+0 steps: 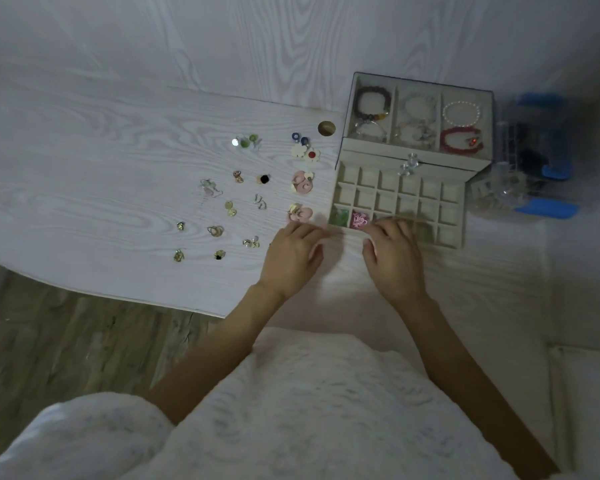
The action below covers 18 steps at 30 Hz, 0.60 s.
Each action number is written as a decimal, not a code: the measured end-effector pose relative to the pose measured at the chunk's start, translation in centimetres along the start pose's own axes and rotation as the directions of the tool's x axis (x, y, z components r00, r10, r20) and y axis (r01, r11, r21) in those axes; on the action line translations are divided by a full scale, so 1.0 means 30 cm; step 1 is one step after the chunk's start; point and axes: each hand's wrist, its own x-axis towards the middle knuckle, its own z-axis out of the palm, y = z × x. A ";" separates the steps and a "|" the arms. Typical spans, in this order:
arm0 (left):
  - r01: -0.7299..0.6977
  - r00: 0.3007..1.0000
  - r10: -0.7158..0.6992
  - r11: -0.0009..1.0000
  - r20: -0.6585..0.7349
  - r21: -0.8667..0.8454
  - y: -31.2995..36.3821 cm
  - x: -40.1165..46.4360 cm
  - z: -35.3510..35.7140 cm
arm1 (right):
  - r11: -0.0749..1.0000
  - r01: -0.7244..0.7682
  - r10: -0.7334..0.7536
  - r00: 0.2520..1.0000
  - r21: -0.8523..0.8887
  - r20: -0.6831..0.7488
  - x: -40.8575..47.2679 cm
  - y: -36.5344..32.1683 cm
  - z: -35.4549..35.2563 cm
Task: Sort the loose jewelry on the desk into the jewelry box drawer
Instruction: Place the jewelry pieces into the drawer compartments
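Note:
A beige jewelry box (409,161) stands at the desk's right, its gridded drawer (451,216) pulled out toward me. Green pieces (339,216) and a pink piece (359,220) lie in the drawer's front-left cells. Several small earrings lie loose on the white desk (118,168), among them a pink flower pair (302,183) and a second pink pair (300,213). My left hand (291,258) rests on the desk just below that second pair, fingers loosely bent. My right hand (394,258) covers the drawer's front edge, its fingertips hidden from me.
Bracelets fill the box's top tray (394,133). A clear organizer with blue clips (534,157) stands right of the box. A round cable hole (326,128) sits left of the box. The desk's front edge (118,296) drops to a wooden floor.

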 end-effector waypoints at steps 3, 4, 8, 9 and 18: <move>0.181 0.979 -0.184 0.983 -0.092 -0.036 -0.069 -0.068 -0.032 | 0.986 0.115 -0.127 0.987 0.123 0.098 -0.006 -0.083 0.029; 0.241 0.964 -0.245 0.969 -0.101 -0.045 -0.092 -0.092 -0.040 | 0.977 0.135 -0.160 0.976 0.164 0.147 -0.002 -0.110 0.046; 0.362 0.929 -0.365 0.930 -0.060 -0.059 -0.153 -0.171 -0.055 | 0.962 0.215 -0.254 0.928 0.166 0.271 0.025 -0.215 0.139; 0.367 0.928 -0.370 0.928 -0.050 -0.060 -0.158 -0.179 -0.055 | 0.963 0.221 -0.258 0.923 0.155 0.284 0.035 -0.234 0.157; 0.276 0.950 -0.273 0.961 0.153 -0.001 -0.153 -0.062 -0.039 | 0.971 0.202 -0.227 0.947 0.128 0.229 0.006 -0.186 0.178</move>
